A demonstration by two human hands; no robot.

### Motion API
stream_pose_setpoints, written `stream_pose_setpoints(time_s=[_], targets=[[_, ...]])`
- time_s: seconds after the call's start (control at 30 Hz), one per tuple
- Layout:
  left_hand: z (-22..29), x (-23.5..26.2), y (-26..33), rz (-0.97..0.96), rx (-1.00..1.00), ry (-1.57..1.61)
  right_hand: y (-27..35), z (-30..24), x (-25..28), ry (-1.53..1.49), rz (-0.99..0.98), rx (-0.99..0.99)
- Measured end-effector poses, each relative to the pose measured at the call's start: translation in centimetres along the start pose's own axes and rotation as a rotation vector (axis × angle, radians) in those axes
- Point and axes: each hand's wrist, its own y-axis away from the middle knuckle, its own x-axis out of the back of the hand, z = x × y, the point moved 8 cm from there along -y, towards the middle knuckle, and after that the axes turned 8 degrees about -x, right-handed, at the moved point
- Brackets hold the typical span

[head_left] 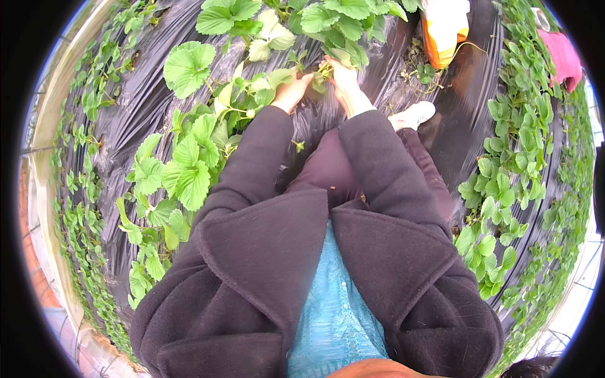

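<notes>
Up front, both hands [318, 82] meet; leafy plant [328, 25] just beyond

black plastic mulch [145, 104], orange-and-white bag [444, 28], pink cloth [561, 57], white shoe [413, 115]

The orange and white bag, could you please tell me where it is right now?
In the head view, the orange and white bag sits at the top, right of centre, on the black plastic sheeting, just beyond the right hand and above the white shoe.
</notes>
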Motion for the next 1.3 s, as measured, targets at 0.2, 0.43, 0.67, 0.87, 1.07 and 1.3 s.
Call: stream_pose_setpoints(time_s=[0.2, 0.43, 0.67, 0.87, 1.07, 1.3], targets=[[-5.5, 0.2, 0.6, 0.185, 0.349, 0.436, -0.6, 0.5, 1.0, -0.018, 0.059, -0.013], [-2.3, 3.0, 1.3, 0.160, 0.091, 0.456, -0.5, 0.1, 0.7, -0.123, 0.077, 0.004], [2.7, -0.7, 0.4, -0.176, -0.192, -0.921, 0.0, -0.7, 0.2, -0.093, 0.037, 0.062], [3.5, -0.8, 1.9, 0.026, -0.532, -0.904, -0.3, -0.2, 0.4, -0.082, 0.048, 0.030], [2.2, 0.8, 1.3, 0.153, -0.435, -0.710, -0.7, 0.1, 0.7, -0.073, 0.060, 0.005], [-1.5, 1.8, 3.2, 0.122, 0.030, 0.460, -0.6, 0.2, 0.2, -0.068, 0.028, -0.044]])
